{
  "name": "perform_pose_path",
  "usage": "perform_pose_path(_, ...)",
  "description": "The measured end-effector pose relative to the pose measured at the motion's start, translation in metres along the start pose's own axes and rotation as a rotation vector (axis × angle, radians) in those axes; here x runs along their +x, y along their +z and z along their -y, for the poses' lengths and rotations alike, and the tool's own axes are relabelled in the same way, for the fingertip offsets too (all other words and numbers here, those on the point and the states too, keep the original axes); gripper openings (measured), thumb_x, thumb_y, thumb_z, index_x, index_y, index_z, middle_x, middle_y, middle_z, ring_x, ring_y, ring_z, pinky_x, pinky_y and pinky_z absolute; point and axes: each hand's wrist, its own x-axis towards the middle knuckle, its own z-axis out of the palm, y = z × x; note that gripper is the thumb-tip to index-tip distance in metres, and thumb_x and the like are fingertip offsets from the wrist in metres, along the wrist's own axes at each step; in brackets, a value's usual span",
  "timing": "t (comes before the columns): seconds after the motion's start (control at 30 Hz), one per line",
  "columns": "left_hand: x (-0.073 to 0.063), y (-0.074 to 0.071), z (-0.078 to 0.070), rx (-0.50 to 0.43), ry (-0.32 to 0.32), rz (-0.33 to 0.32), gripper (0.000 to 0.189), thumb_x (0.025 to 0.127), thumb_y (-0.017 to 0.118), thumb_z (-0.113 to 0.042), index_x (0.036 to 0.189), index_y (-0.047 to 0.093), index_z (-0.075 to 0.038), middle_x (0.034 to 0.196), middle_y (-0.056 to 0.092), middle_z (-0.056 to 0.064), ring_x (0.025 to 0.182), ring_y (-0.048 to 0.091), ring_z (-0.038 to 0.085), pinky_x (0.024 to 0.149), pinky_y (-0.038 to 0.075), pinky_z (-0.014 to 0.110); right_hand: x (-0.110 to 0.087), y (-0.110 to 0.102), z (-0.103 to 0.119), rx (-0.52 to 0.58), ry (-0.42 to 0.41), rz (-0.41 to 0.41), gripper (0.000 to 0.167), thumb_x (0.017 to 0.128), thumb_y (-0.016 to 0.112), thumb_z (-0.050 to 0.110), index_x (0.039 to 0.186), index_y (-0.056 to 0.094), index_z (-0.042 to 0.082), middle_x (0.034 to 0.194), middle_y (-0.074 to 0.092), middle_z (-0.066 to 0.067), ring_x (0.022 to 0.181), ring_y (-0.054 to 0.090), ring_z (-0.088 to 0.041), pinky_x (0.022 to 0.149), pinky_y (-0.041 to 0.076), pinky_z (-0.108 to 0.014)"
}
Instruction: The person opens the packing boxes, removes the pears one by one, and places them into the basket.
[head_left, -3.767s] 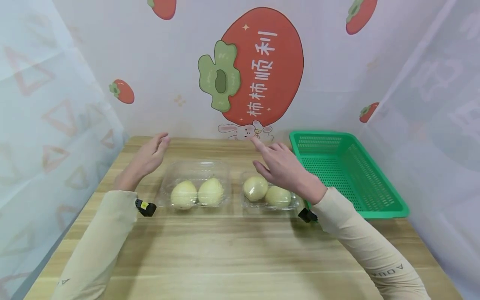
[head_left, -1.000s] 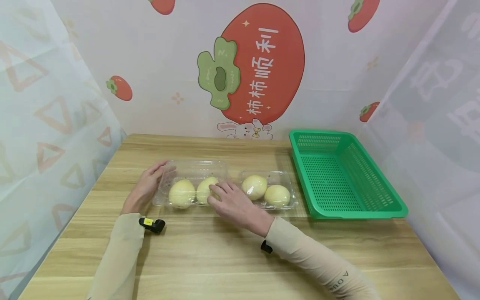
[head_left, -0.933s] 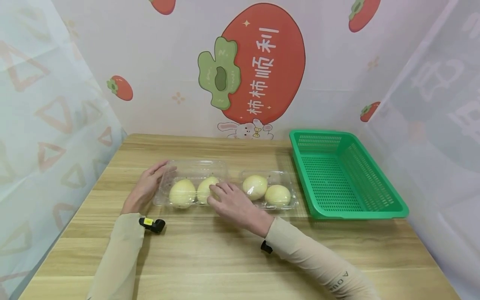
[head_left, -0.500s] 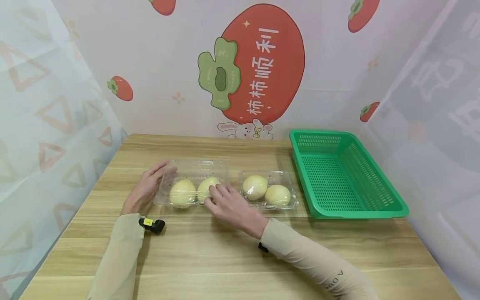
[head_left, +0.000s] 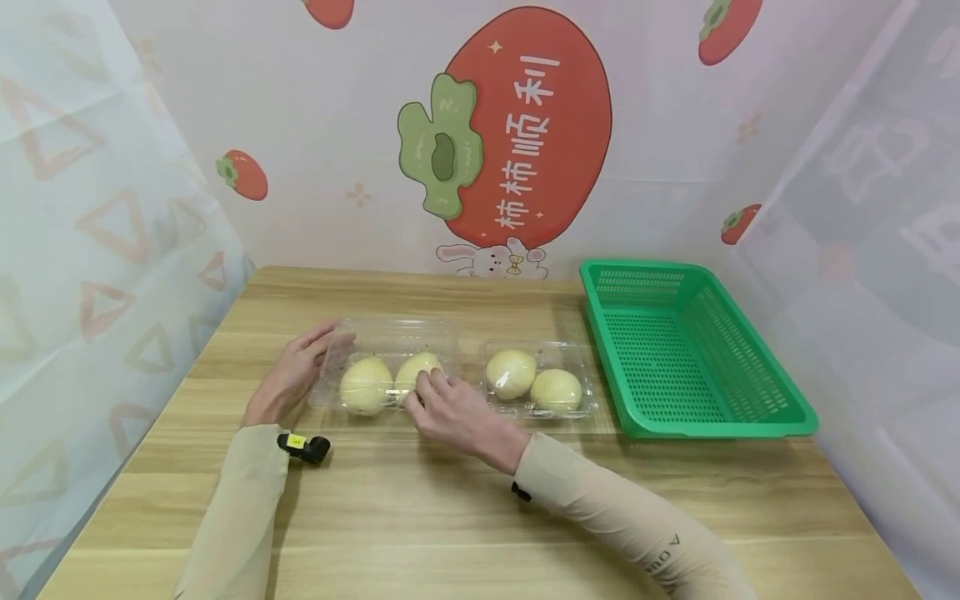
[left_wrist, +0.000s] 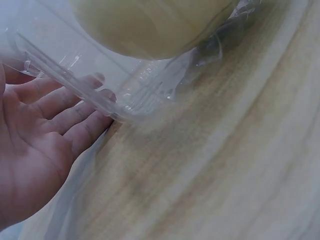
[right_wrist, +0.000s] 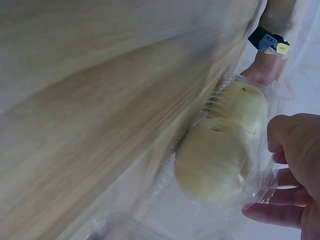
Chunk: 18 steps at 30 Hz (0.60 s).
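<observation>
A clear plastic clamshell box [head_left: 392,335] with two pale yellow pears [head_left: 366,387] lies on the wooden table. My left hand [head_left: 296,371] is at its left side, fingers extended, their tips touching the box wall in the left wrist view. At the box's front right, my right hand [head_left: 453,414] has curled fingers over the second pear [head_left: 415,372]. In the right wrist view, its thumb and fingers pinch the clear plastic edge. The exact contact is partly hidden in the head view. Just right stands another clear box [head_left: 542,354] with two pears [head_left: 511,373].
A green perforated basket [head_left: 617,390] stands on the right of the wooden table [head_left: 420,525]. Printed cloth walls [head_left: 315,108] rise behind and at both sides.
From far behind the boxes, both hands have come down to the left box. Over the last second my right hand has shifted slightly left along its edge; my left hand has stayed put.
</observation>
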Motion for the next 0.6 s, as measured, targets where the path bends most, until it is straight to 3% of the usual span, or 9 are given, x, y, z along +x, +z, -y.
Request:
perform_pose_path(0.23, 0.002, -0.003, 0.003, -0.046, 0.021, 0.028, 0.058, 0.108, 0.032, -0.033, 0.158, 0.010, -0.012, 0.159, 0.029, 0.018, 0.152, 0.018, 0.028, 0.126, 0.010, 0.040, 0.003, -0.003, -0.001, -0.034, -0.023, 0.033, 0.020, 0.102, 0.040, 0.014, 0.091, 0.056, 0.014, 0.090, 0.066, -0.002, 0.075, 0.061, -0.012, 0.048, 0.050, -0.016)
perform_pose_path(0.43, 0.003, -0.006, 0.006, -0.121, 0.024, 0.057, 0.057, 0.108, 0.034, -0.027, 0.159, 0.011, -0.013, 0.159, 0.026, 0.020, 0.149, 0.023, 0.030, 0.122, 0.022, 0.029, 0.004, -0.005, -0.002, -0.028, -0.031, 0.073, 0.018, 0.102, 0.042, 0.013, 0.091, 0.056, 0.014, 0.086, 0.063, 0.000, 0.071, 0.056, -0.010, 0.045, 0.046, -0.015)
perform_pose_path(0.6, 0.000, -0.013, 0.012, -0.105, 0.062, 0.129, 0.059, 0.108, 0.037, -0.023, 0.159, 0.010, -0.014, 0.159, 0.023, 0.023, 0.148, 0.028, 0.028, 0.112, 0.037, 0.017, 0.005, -0.007, -0.004, -0.015, -0.036, 0.094, 0.014, 0.100, 0.044, 0.010, 0.090, 0.054, 0.014, 0.087, 0.063, 0.000, 0.072, 0.056, -0.010, 0.046, 0.046, -0.015)
